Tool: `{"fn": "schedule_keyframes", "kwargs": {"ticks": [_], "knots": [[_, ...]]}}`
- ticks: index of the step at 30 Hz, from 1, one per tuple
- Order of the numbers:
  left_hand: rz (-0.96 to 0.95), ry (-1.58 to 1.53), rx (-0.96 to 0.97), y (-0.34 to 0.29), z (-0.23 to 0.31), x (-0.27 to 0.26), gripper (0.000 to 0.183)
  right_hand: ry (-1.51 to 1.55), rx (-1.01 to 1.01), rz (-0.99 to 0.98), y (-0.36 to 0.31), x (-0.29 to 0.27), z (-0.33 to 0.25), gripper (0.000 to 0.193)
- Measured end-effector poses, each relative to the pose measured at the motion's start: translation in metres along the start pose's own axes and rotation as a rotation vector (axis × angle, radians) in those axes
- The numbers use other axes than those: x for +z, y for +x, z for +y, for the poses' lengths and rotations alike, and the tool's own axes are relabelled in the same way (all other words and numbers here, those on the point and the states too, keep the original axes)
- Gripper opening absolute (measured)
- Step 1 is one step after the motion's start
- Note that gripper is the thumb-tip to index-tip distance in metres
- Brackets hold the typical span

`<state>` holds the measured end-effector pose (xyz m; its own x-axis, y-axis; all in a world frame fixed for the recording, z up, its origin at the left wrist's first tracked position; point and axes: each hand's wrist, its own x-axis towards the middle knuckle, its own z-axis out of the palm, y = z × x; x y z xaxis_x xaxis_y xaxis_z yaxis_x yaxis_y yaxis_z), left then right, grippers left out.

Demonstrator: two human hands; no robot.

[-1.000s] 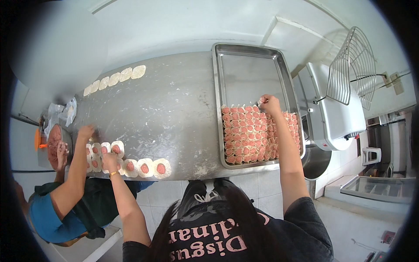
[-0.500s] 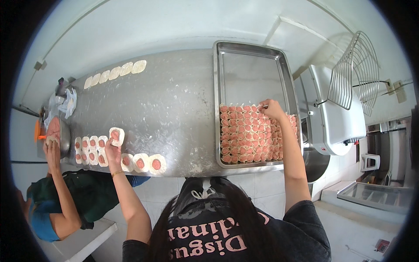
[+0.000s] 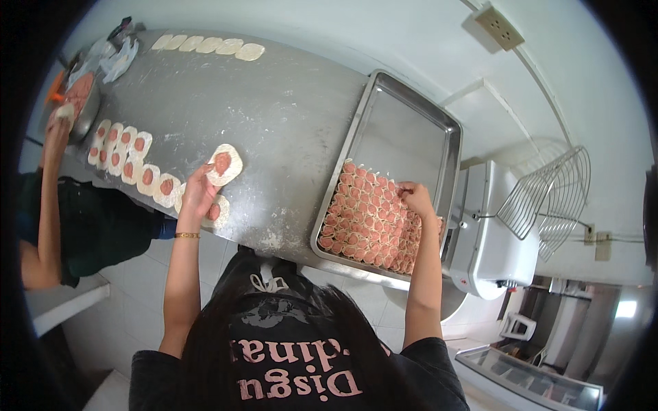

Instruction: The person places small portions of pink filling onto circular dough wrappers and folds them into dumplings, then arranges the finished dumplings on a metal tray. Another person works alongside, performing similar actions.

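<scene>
My left hand (image 3: 197, 194) grips a round dough wrapper (image 3: 234, 168) topped with a lump of pink minced meat. It is raised above the steel table, over a row of similar wrappers. My right hand (image 3: 417, 199) reaches into a large steel tray (image 3: 381, 79). Its thumb and fingers are pinched together on a dumpling at the far right end of the packed rows; that dumpling is mostly hidden by the fingers. Open-topped dumplings (image 3: 363, 219) with pink filling fill the near part of the tray.
Meat-topped wrappers (image 3: 147, 177) line the table's (image 3: 288, 103) near left; plain wrappers (image 3: 212, 45) lie along its far edge. At far left, a co-worker's hand (image 3: 57, 130) holds a wrapper by a bowl of mince (image 3: 80, 90). A white machine with a wire guard (image 3: 486, 233) stands right of the tray.
The view has turned, so the table and tray look tilted. My left hand has carried its wrapper rightward from the laid-out row. My right hand remains pinched at the dumplings' far edge.
</scene>
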<state>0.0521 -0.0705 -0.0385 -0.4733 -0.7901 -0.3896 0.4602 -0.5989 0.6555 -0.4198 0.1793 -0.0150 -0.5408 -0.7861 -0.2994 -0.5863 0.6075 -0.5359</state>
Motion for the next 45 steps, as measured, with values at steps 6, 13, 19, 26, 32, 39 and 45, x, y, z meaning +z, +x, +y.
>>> {"fn": "schedule_keyframes", "kwargs": {"ticks": [6,13,19,26,32,39,45], "knots": [[-0.085,-0.063,-0.073,-0.009,-0.017,0.019,0.030,0.176,0.015,0.015,-0.001,-0.001,0.002,0.044],[-0.175,-0.034,-0.159,-0.016,-0.025,0.026,0.032,0.272,0.082,-0.169,0.015,0.010,0.023,0.045],[-0.193,0.001,-0.215,-0.027,-0.030,0.043,0.025,0.331,0.151,-0.002,0.008,0.010,0.010,0.042],[-0.322,-0.005,-0.292,-0.037,-0.029,0.069,0.023,0.401,-0.005,0.215,-0.012,0.038,-0.093,0.043],[-0.339,0.122,-0.266,-0.033,-0.040,0.065,0.026,1.327,0.056,-0.420,-0.057,0.174,-0.187,0.024],[-0.031,1.055,0.193,-0.022,-0.073,0.023,0.022,0.703,0.061,-0.097,-0.061,0.231,-0.191,0.022],[-0.058,0.394,-0.041,-0.018,-0.089,0.006,0.024,1.195,0.044,-0.091,-0.075,0.237,-0.189,0.026]]}}
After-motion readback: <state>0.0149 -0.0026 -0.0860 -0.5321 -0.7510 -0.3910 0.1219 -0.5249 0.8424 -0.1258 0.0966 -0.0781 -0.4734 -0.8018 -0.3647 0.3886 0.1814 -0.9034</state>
